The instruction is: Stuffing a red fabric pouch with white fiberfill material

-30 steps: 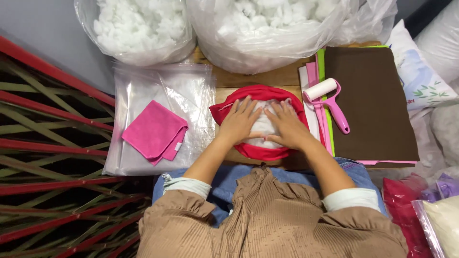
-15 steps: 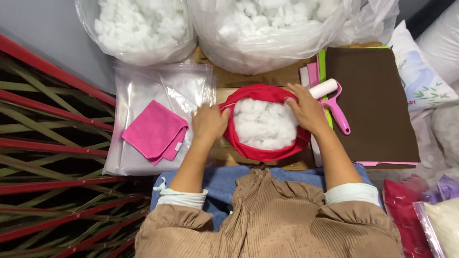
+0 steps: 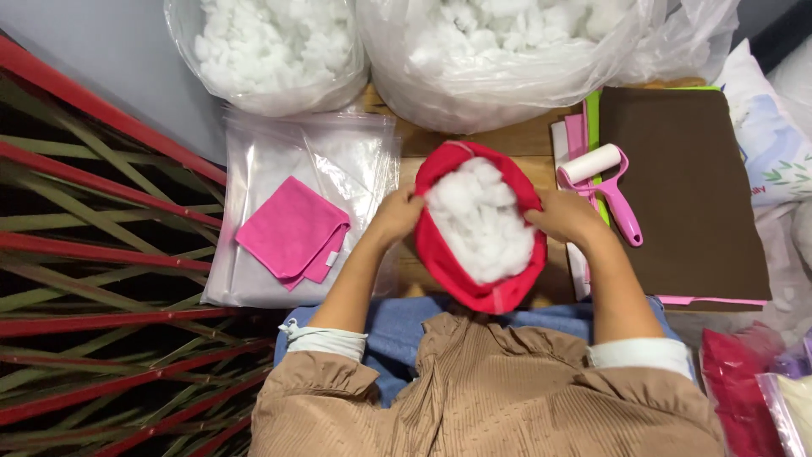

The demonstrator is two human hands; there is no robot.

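A red fabric pouch [image 3: 440, 254] sits in front of me, stuffed with white fluffy filling [image 3: 480, 220] that bulges out of its opening. My left hand [image 3: 396, 213] grips the pouch's left edge. On the opposite edge, my right hand [image 3: 565, 215] pinches the red fabric. Both hands hold the opening wide, and the pouch stands tilted, its mouth facing up.
Two large clear bags of white filling [image 3: 275, 51] [image 3: 516, 51] stand at the back. A folded pink cloth [image 3: 293, 230] lies on clear plastic sleeves [image 3: 254, 169] at left. A pink lint roller [image 3: 602, 182] and a brown felt sheet [image 3: 685, 186] lie at right. Red-and-green slats [image 3: 93, 254] run at far left.
My hands moved from pressing on top of the filling to the two sides of the red pouch. The pouch has been pulled taller and narrower, with the filling now exposed.
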